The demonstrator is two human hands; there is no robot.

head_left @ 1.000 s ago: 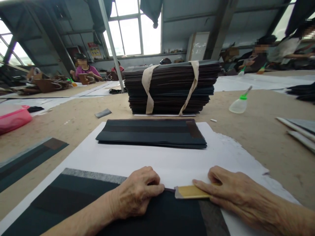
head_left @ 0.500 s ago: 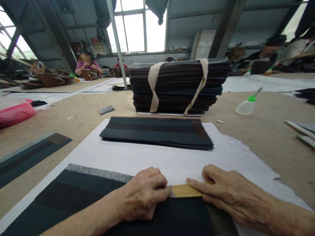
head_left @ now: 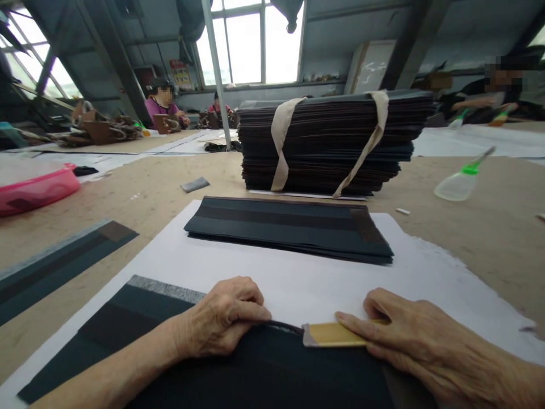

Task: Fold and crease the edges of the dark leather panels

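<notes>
Left hand (head_left: 225,318) curled into a loose fist, knuckles up, fingertips pinching the folded far edge of a dark paper sheet (head_left: 264,375) lying on white backing paper (head_left: 298,284) at the near table edge. Right hand (head_left: 409,335) flat, fingers extended, pressing a yellow scraper (head_left: 330,334) down on that same fold, just right of the left hand. Beyond, a fanned pile of dark sheets (head_left: 289,227); farther back, a strapped bundle (head_left: 332,142). Glue bottle (head_left: 460,183) off right, pink tub (head_left: 36,187) off left.
</notes>
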